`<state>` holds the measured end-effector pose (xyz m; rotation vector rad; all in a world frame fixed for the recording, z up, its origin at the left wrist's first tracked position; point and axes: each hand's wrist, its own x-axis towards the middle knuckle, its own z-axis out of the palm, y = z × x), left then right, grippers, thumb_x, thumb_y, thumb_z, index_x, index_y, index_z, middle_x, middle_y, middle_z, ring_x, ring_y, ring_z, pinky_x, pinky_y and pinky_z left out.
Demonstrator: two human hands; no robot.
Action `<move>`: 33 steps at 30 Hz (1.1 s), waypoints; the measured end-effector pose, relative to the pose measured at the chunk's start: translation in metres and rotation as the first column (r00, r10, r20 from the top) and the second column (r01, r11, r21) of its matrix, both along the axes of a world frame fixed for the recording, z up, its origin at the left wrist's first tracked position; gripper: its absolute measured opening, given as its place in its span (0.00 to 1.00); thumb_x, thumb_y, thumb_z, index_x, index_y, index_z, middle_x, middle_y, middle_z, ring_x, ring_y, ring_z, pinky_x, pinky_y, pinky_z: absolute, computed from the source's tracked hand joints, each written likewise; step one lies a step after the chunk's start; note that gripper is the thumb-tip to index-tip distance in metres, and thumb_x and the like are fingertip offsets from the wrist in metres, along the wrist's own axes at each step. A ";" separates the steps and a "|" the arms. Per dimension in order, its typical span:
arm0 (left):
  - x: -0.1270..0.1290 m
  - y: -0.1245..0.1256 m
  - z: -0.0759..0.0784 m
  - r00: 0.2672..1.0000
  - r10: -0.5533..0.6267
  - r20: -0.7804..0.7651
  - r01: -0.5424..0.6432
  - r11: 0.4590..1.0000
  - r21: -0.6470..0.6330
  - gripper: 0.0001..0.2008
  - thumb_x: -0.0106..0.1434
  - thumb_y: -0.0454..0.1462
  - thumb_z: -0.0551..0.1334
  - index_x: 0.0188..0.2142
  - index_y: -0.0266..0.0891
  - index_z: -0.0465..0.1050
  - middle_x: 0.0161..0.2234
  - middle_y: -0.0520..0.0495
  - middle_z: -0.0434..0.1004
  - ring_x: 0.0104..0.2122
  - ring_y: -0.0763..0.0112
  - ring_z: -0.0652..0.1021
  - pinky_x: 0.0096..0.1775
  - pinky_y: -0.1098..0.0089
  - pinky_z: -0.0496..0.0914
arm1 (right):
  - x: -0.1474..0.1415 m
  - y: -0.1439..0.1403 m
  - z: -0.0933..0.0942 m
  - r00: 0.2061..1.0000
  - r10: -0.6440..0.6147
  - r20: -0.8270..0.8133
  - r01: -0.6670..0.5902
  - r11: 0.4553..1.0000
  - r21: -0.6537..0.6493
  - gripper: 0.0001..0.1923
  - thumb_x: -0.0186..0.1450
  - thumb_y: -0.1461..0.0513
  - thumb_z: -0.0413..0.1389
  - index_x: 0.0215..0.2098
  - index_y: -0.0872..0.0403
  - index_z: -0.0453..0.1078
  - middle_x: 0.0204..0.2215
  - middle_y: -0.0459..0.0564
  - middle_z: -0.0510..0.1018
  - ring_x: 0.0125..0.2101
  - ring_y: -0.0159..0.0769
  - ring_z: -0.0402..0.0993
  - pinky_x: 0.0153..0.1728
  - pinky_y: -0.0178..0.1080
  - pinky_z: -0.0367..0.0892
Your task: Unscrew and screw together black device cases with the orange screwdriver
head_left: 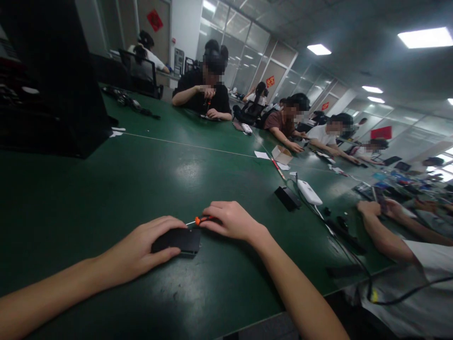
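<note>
Green mat (106,198) covers the whole table, and my two hands work near its front edge. Left hand (141,250) lies curled over a flat black device (179,241), thumb along its near side, fingers over the top, pinning it flat to the mat. Right hand (231,219) is closed around a small screwdriver (201,220) with an orange collar; the thin metal tip pokes out leftward, just above the device's far edge — I can't tell whether it touches the device.

Progress, as a judgement only: early or mid-way. The device looks whole and shut, no loose screws or lifted cover that I can see beside it (too dark and small to be sure). The driver is in hand and near the work, so whatever fastening job this is seems mostly left to do.

Around — a white box (309,192) and a black block (287,198) sit to the right, well apart from my hands, with a cable running past them. A neighbour's forearm (382,236) rests on the mat at far right; other people sit along the far side.
</note>
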<state>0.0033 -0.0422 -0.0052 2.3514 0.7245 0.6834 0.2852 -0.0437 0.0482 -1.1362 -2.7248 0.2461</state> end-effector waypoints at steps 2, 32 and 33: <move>0.000 0.000 0.000 1.000 -0.003 -0.005 0.003 1.000 0.001 0.18 0.69 0.45 0.61 0.56 0.44 0.73 0.51 0.43 0.80 0.49 0.58 0.80 0.49 0.65 0.75 | -0.003 -0.001 -0.002 1.000 0.018 -0.013 -0.018 1.000 -0.009 0.22 0.75 0.49 0.46 0.48 0.56 0.74 0.39 0.53 0.79 0.37 0.34 0.75 0.37 0.35 0.64; 0.000 0.020 -0.002 0.829 0.395 0.396 -0.051 0.759 -0.649 0.24 0.67 0.56 0.62 0.49 0.39 0.77 0.35 0.48 0.79 0.35 0.65 0.78 0.42 0.67 0.73 | -0.005 0.013 -0.035 0.971 -0.233 -0.049 0.236 0.970 0.061 0.16 0.74 0.53 0.51 0.47 0.55 0.74 0.40 0.52 0.79 0.38 0.36 0.73 0.39 0.37 0.66; 0.000 0.019 -0.001 0.830 0.401 0.387 -0.058 0.754 -0.655 0.25 0.66 0.56 0.63 0.50 0.39 0.77 0.35 0.47 0.79 0.36 0.65 0.78 0.42 0.67 0.73 | -0.006 0.013 -0.035 0.970 -0.237 -0.057 0.241 0.968 0.069 0.16 0.74 0.53 0.51 0.48 0.54 0.74 0.41 0.53 0.78 0.39 0.36 0.73 0.40 0.38 0.67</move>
